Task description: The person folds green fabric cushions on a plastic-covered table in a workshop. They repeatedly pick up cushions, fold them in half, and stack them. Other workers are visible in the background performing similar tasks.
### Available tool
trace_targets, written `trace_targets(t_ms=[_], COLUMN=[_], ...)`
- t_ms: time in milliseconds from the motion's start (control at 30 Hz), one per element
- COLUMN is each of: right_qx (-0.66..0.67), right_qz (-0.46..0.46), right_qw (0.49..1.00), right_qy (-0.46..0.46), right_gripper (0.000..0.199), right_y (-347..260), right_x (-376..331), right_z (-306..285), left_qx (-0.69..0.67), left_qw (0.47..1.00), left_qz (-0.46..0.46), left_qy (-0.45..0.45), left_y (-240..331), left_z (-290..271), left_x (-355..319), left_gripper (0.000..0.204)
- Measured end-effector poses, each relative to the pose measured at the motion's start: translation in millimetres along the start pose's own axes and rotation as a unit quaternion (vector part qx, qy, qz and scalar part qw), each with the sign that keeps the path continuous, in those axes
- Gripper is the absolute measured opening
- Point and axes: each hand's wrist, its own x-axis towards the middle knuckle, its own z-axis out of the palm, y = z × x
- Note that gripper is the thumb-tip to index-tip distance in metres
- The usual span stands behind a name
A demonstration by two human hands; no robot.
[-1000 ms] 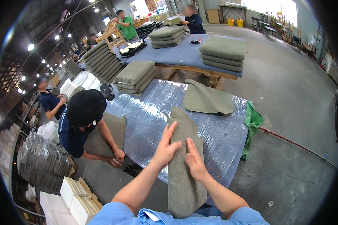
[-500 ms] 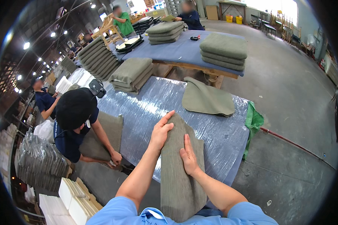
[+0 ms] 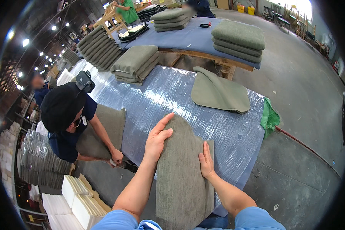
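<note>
A grey-green fabric cushion (image 3: pixel 184 176) stands tilted up in front of my body, its rounded end away from me. My left hand (image 3: pixel 157 140) holds its upper left edge, thumb on the near face and index finger stretched along the rim; the other fingers are partly hidden. At the right edge my right hand (image 3: pixel 207 161) presses with fingers straight and together, steadying the cushion between both palms. Beyond it, on the plastic-covered table (image 3: pixel 161 92), lies a loose grey-green fabric cover (image 3: pixel 220 94), partly folded over.
To my left a co-worker in a black cap (image 3: pixel 63 101) handles another grey-green cushion (image 3: pixel 103 132). Folded cushion stacks (image 3: pixel 136 63) stand farther back, with more (image 3: pixel 239 38) on a blue table (image 3: pixel 195 36). White foam slabs (image 3: pixel 78 201) sit lower left; green cloth (image 3: pixel 270 119) hangs at the table corner.
The cushion has turned so its broad face shows more. My right hand has shifted from the face to the right edge; my left hand stays at the upper left edge.
</note>
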Motion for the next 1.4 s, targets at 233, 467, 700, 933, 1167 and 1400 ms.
trace_targets(t_ms=[233, 467, 700, 933, 1167, 1400], right_qx=[-0.005, 0.014, -0.049, 0.154, 0.032, 0.071], right_qz=[0.011, 0.053, 0.110, -0.060, -0.169, -0.126], right_qw=[1.000, 0.998, 0.992, 0.985, 0.985, 0.989], right_qy=[0.016, -0.002, 0.043, 0.045, -0.031, -0.014], right_gripper=[0.079, 0.076, 0.074, 0.075, 0.082, 0.077], right_y=[20.3, 41.8, 60.5, -66.1, -210.5, -164.2], right_x=[3.5, 11.9, 12.8, -0.8, -16.6, 11.1], right_z=[-5.5, -6.2, -30.0, -21.2, -19.4, -3.3], left_qx=[-0.026, 0.007, 0.016, 0.020, -0.017, 0.082], left_qw=[1.000, 1.000, 0.998, 0.997, 0.999, 0.996], left_qz=[0.011, 0.018, 0.026, 0.024, -0.030, 0.039], left_qy=[-0.012, -0.009, -0.057, -0.064, -0.033, -0.007], left_y=[-1.7, -2.8, 3.0, -3.7, 3.7, 1.5], left_z=[-1.3, -2.1, 37.4, 42.4, 47.4, 32.6], left_x=[-6.7, -6.9, 12.1, 14.6, 12.9, 12.3], left_gripper=[0.056, 0.057, 0.057, 0.055, 0.048, 0.044])
